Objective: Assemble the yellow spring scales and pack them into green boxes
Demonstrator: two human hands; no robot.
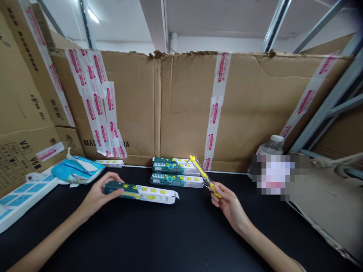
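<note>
My left hand (103, 196) is closed around one end of a slim green-and-white carton (150, 193), its thumb across the near face. At the carton's right end a white flap sticks out. My right hand (227, 206) grips the lower end of a yellow spring scale (202, 170) with a clear tube and metal hooks. The spring scale is tilted, its top leaning left, apart from the carton in my left hand. Behind both hands, several matching cartons (176, 180) lie together on the black table (159, 238).
A cardboard wall (184, 113) with printed tape closes off the back. At left are a white-and-blue power strip (17, 202), a blue packet (76, 170) and a small white box (110, 163). A clear plastic bottle (272, 145) and a beige bag-like item (323, 200) are at right.
</note>
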